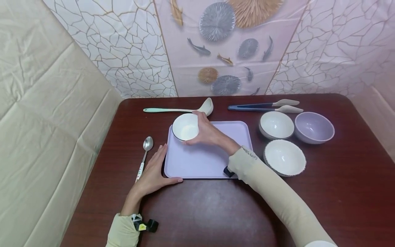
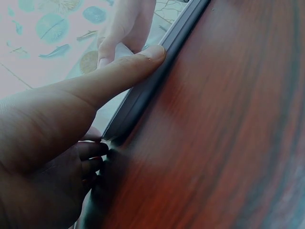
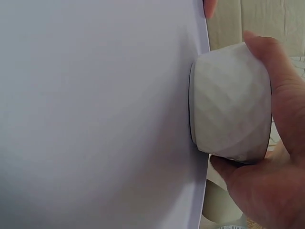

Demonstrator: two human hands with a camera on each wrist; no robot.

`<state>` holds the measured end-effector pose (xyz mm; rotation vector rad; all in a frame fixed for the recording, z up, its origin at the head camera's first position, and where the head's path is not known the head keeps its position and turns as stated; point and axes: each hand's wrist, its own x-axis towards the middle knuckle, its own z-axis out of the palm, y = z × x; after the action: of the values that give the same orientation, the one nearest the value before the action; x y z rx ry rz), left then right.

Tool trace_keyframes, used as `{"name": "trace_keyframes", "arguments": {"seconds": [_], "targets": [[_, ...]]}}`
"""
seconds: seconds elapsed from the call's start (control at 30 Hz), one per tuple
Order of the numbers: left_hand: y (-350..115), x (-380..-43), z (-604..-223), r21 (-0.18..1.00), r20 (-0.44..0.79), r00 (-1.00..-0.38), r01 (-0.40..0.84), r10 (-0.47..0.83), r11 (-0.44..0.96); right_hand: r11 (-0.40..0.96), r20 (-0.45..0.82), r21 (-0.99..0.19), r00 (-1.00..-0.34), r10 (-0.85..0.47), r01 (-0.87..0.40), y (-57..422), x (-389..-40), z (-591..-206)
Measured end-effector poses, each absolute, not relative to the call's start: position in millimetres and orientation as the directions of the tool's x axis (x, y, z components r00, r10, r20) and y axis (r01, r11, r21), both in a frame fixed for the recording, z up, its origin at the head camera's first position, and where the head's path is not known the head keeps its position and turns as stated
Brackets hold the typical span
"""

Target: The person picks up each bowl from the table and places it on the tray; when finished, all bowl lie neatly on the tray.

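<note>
My right hand point(image 1: 205, 130) grips a small white bowl point(image 1: 186, 127) with a dark rim, thumb and fingers on opposite sides. The bowl is upright at the back left corner of a lilac tray point(image 1: 213, 161). In the right wrist view, the bowl's faceted outer wall point(image 3: 231, 102) shows, its base close over the tray. My left hand point(image 1: 153, 175) is at the tray's front left corner. Its fingers stretch along the left side and its straight thumb point(image 2: 128, 71) lies against the front edge. A spoon point(image 1: 145, 154) with a patterned white handle lies left of that hand.
Behind the tray lies a ladle point(image 1: 207, 107) with a mint handle. Blue-handled tongs point(image 1: 256, 106) lie at the back right. Right of the tray stand a white bowl point(image 1: 276, 125), a purple bowl point(image 1: 314, 127) and a rough-rimmed white bowl point(image 1: 284, 157). Patterned cloth point(image 1: 222, 51) hangs behind the table.
</note>
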<state>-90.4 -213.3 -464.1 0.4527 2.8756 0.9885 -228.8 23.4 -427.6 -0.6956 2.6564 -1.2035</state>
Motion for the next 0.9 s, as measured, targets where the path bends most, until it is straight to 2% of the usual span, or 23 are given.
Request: {"name": "trace_keyframes", "arguments": {"seconds": [0.27,0.6,0.73,0.9], "targets": [[-212,-88,-463,0.615,0.032,-0.954,0.253,0.297,0.747,0.612,-0.021,-0.701,-0.847,-0.531,-0.366,32,-221,-408],[-211,-86,-465,0.615,0.035,-0.957,0.247,0.287,0.749,0.611,0.002,-0.647,-0.802,-0.598,-0.457,68,-215,-345],[-211,-85,-464,0.618,0.044,-0.957,0.251,0.286,0.745,0.582,0.043,-0.674,-0.812,-0.582,-0.454,102,-216,-327],[-211,-83,-463,0.619,0.035,-0.957,0.246,0.287,0.746,0.561,0.117,-0.716,-0.863,-0.491,-0.416,157,-214,-317]]}}
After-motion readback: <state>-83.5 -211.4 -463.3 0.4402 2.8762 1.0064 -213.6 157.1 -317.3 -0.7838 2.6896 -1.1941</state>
